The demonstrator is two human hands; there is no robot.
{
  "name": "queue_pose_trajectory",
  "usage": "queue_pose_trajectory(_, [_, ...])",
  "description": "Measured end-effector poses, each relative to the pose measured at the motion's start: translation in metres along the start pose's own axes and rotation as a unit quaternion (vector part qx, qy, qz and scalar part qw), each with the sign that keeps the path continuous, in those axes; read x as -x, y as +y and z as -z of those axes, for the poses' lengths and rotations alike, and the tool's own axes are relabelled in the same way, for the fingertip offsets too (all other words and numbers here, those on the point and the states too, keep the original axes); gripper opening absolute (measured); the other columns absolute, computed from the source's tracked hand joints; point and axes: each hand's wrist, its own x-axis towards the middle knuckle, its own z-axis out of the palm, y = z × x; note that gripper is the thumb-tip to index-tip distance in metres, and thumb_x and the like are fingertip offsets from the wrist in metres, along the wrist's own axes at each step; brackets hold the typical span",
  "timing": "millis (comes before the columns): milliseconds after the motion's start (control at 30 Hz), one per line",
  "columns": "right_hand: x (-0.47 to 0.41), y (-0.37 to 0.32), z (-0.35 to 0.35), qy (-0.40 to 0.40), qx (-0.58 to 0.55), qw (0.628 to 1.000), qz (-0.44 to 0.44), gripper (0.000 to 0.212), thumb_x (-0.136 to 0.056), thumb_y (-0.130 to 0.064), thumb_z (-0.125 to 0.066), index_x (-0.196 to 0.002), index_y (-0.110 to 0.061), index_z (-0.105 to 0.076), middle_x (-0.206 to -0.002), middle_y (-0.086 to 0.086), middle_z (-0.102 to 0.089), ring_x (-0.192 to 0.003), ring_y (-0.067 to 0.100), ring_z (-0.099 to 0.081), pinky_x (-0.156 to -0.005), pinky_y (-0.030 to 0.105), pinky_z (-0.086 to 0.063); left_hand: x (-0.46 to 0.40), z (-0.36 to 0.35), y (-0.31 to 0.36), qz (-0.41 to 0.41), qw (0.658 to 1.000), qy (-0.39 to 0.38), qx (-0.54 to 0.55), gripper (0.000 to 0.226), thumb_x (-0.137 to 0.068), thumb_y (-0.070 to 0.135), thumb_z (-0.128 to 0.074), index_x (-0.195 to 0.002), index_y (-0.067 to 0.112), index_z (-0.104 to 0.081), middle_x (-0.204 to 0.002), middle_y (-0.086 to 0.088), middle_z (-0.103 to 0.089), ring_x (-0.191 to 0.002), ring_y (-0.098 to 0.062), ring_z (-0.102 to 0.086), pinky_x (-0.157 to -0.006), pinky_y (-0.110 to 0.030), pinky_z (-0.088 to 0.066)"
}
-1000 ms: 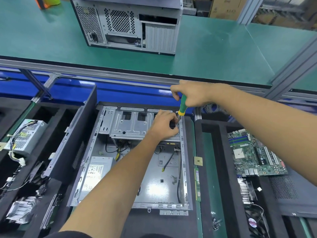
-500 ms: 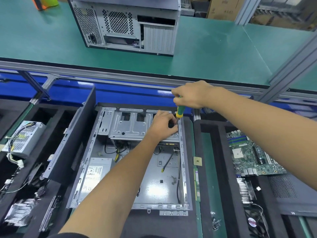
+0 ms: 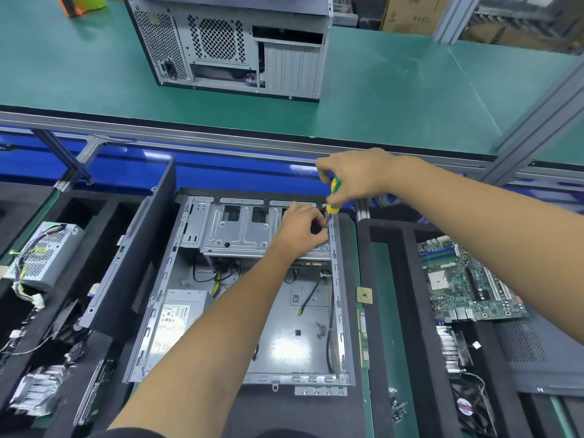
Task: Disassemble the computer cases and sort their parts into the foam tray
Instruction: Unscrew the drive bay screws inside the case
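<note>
- Nearest the viewer, the open grey sheet-metal computer case (image 3: 284, 343) lies flat on its side in black foam, its long axis running away from the person; a boxy grey power supply with a white label (image 3: 177, 320) sits in its near-left corner.
- To its right, a green motherboard (image 3: 467, 279) already rests in the black foam tray (image 3: 407, 279); to the left, another silver power supply with trailing wires (image 3: 41, 254) lies in foam.
- At the case's far end, the left hand (image 3: 300, 230) has its fingers curled against the silver drive cage (image 3: 240, 229), just beside the right wall; what exactly it pinches I cannot tell.
- Just above it, the right hand (image 3: 354, 178) grasps the green-and-yellow screwdriver (image 3: 333, 197) by the handle, shaft pointing nearly straight down into the far-right corner.
- The fastener seems to lie directly under the tip, beside the left fingers, so the right hand is the one placed to turn it.
- Farthest, an unopened grey tower case (image 3: 230, 42) stands upright on the green bench (image 3: 395, 99).
</note>
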Motion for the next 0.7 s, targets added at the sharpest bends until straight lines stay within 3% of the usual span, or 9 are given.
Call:
queue_pose_trajectory(67, [-0.0008,0.0026,-0.0012,0.033,0.055,0.998,-0.016,0.026,-0.092,-0.053,-0.047,-0.09,-0.028,-0.046,-0.074,-0.005,-0.053,-0.063,0.012,-0.045,-0.054,0.032,-0.025,0.0,-0.0004,0.0,0.001,1.0,-0.003,0.0,0.013,-0.082,0.029,-0.075,-0.091,0.023,-0.07,-0.087,0.014,-0.057,-0.098,-0.006,-0.032,-0.09,-0.023,-0.031])
queue_pose_trajectory(133, [-0.0027,0.0044,-0.0032,0.051,0.057,0.997,-0.017,0.023,-0.096,-0.048,-0.04,-0.09,-0.026,-0.044,-0.072,-0.001,-0.054,-0.061,0.015,-0.045,-0.054,0.033,-0.024,0.0006,0.0005,0.0008,0.0,1.0,-0.004,-0.002,0.013,-0.082,0.03,-0.074,-0.092,0.023,-0.069,-0.085,0.017,-0.053,-0.097,-0.004,-0.031,-0.089,-0.023,-0.03])
queue_pose_trajectory(233, [-0.0033,0.0053,-0.0042,0.031,-0.006,0.999,-0.014,0.015,-0.091,-0.04,-0.053,-0.094,-0.029,-0.042,-0.071,-0.003,-0.055,-0.062,0.015,-0.046,-0.055,0.033,-0.025,0.0001,0.0003,-0.0002,-0.002,1.0,-0.004,-0.006,0.012,-0.083,0.03,-0.074,-0.091,0.023,-0.068,-0.086,0.017,-0.054,-0.097,-0.004,-0.031,-0.089,-0.023,-0.031])
queue_pose_trajectory(333, [-0.0039,0.0042,-0.0002,-0.009,-0.034,0.999,0.024,0.027,-0.077,-0.022,-0.069,-0.086,-0.029,-0.044,-0.083,-0.005,-0.051,-0.07,0.02,-0.049,-0.056,0.033,-0.032,0.0004,-0.0004,-0.0009,-0.004,1.0,0.0,-0.004,0.012,-0.083,0.028,-0.075,-0.092,0.022,-0.069,-0.089,0.015,-0.058,-0.101,-0.005,-0.033,-0.092,-0.026,-0.033])
queue_pose_trajectory(467, [-0.0023,0.0042,-0.0023,-0.029,-0.082,0.994,0.066,0.035,-0.074,0.0,-0.066,-0.089,-0.028,-0.05,-0.091,-0.001,-0.043,-0.071,0.022,-0.048,-0.058,0.04,-0.041,0.0004,-0.0019,-0.0017,-0.01,1.0,0.004,0.001,0.011,-0.084,0.027,-0.075,-0.092,0.021,-0.07,-0.09,0.016,-0.058,-0.102,-0.008,-0.036,-0.097,-0.031,-0.037])
queue_pose_trajectory(567, [0.0,0.0057,-0.0021,-0.035,-0.066,0.995,0.058,0.029,-0.081,-0.019,-0.073,-0.098,-0.023,-0.05,-0.09,0.0,-0.048,-0.072,0.022,-0.049,-0.058,0.038,-0.039,0.0006,-0.0016,-0.0023,-0.008,1.0,0.003,0.003,0.011,-0.084,0.029,-0.074,-0.093,0.022,-0.07,-0.091,0.015,-0.06,-0.103,-0.007,-0.036,-0.098,-0.032,-0.039])
queue_pose_trajectory(633, [0.0018,0.0061,0.001,-0.007,0.063,0.997,0.038,0.017,-0.095,-0.036,-0.054,-0.098,-0.021,-0.045,-0.082,0.003,-0.052,-0.067,0.023,-0.048,-0.054,0.035,-0.032,0.0003,-0.0017,-0.0034,-0.004,1.0,-0.003,-0.003,0.011,-0.085,0.031,-0.073,-0.092,0.024,-0.069,-0.092,0.014,-0.061,-0.102,-0.006,-0.035,-0.098,-0.034,-0.039])
queue_pose_trajectory(700, [0.003,0.0068,0.0018,0.015,0.172,0.984,0.034,0.02,-0.101,-0.039,-0.038,-0.1,-0.02,-0.043,-0.072,0.004,-0.048,-0.059,0.021,-0.044,-0.051,0.034,-0.026,0.0002,-0.0022,-0.0032,-0.002,1.0,-0.007,-0.004,0.01,-0.085,0.032,-0.072,-0.091,0.026,-0.067,-0.092,0.014,-0.062,-0.102,-0.005,-0.035,-0.098,-0.035,-0.041])
